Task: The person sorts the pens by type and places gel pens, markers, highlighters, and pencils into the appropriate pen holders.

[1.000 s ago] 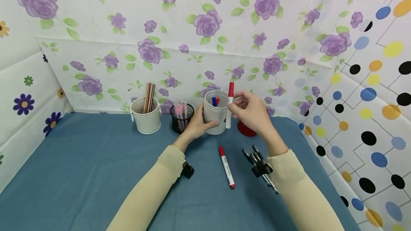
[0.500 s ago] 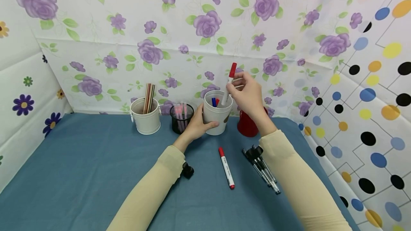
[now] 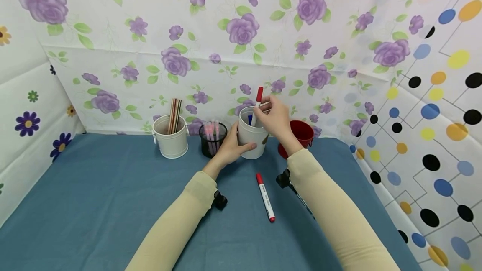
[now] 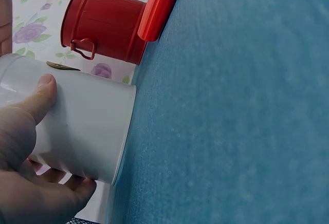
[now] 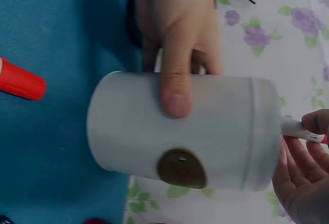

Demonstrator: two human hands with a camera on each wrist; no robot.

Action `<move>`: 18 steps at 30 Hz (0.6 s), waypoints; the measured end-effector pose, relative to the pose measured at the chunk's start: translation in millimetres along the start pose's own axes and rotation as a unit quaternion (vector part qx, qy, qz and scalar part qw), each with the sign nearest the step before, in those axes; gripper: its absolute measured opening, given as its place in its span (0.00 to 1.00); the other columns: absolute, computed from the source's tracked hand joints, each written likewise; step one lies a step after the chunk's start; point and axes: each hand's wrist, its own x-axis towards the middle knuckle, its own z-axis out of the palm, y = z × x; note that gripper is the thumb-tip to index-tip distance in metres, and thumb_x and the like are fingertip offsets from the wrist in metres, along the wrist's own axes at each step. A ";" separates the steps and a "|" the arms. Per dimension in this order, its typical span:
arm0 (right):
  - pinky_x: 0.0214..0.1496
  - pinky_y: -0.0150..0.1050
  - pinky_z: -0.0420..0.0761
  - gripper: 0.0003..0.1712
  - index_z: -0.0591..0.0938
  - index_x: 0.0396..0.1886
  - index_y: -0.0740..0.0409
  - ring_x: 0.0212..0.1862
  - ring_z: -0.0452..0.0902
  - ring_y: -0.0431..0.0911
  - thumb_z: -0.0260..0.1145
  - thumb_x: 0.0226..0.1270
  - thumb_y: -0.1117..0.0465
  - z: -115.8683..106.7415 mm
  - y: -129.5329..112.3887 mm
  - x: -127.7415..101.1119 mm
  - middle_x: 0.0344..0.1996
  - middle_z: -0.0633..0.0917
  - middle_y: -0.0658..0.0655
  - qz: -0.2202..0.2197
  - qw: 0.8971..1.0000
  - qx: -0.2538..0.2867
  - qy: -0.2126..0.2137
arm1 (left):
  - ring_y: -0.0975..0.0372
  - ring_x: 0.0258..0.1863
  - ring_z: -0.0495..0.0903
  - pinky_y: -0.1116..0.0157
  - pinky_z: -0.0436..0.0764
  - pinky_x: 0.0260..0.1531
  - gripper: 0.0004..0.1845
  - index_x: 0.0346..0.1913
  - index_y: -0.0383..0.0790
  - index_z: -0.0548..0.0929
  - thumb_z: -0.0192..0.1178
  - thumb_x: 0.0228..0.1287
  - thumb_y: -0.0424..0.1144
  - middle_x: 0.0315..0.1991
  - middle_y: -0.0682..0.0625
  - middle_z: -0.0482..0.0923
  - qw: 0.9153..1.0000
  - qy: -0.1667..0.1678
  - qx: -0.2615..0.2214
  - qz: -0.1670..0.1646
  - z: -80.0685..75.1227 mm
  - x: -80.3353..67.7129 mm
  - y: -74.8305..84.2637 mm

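My left hand [image 3: 230, 147] grips a white cup [image 3: 251, 137] at the back of the blue table [image 3: 94, 204]; its thumb [image 4: 41, 93] lies across the cup wall [image 4: 87, 131]. My right hand [image 3: 275, 118] pinches a red-capped white marker [image 3: 257, 104] whose lower end is inside the cup's mouth. The right wrist view shows the cup [image 5: 180, 131] on its side in frame, the left thumb [image 5: 177, 88] on it and the marker barrel [image 5: 295, 129] at the rim. A blue marker [image 3: 250, 118] stands in the cup. Another red-capped marker [image 3: 265, 196] lies on the table.
A red bucket [image 3: 299, 136] stands right of the cup, a black mesh cup [image 3: 212, 138] with pink pens and a white bucket [image 3: 171, 139] with sticks to its left. Black pens [image 3: 299, 198] lie partly under my right forearm. Patterned walls close in behind and on both sides.
My right hand carried the marker from beside the cup up over its rim, then lowered its tip into the cup. The left hand kept its hold on the cup.
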 end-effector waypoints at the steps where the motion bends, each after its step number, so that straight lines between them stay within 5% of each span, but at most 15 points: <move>1: 0.53 0.51 0.89 0.18 0.81 0.58 0.62 0.46 0.88 0.56 0.70 0.75 0.59 1.3 2.4 -0.9 0.45 0.89 0.64 0.004 1.000 -0.002 -0.002 | 0.49 0.76 0.65 0.45 0.65 0.77 0.55 0.86 0.48 0.49 0.76 0.68 0.47 0.78 0.43 0.61 1.000 0.000 0.000 0.000 0.4 0.2 -0.5; 18: 0.50 0.49 0.89 0.13 0.82 0.52 0.60 0.42 0.87 0.52 0.70 0.74 0.59 13.7 11.6 -3.5 0.41 0.90 0.60 0.001 0.997 -0.080 -0.003 | 0.49 0.76 0.65 0.45 0.67 0.76 0.56 0.87 0.50 0.46 0.74 0.69 0.49 0.79 0.43 0.59 1.000 -0.003 0.004 -0.010 0.0 -0.2 -0.1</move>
